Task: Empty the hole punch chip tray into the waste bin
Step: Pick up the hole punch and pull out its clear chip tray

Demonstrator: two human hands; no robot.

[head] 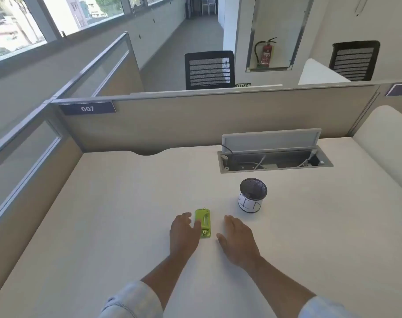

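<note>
A small lime-green hole punch (204, 222) lies flat on the white desk (103, 214), its long side pointing away from me. My left hand (184, 232) rests just left of it, palm down, thumb touching its left edge. My right hand (238, 239) lies flat on the desk a short gap to the right of the punch, fingers apart, holding nothing. A little cylindrical waste bin (252, 195), black mesh inside with a white paper wrap, stands upright behind and to the right of the punch.
An open cable hatch (274, 160) with its lid raised sits in the desk behind the bin. Beige partition walls (195, 120) close the desk at the back and left. A white rounded panel (386, 143) borders the right side.
</note>
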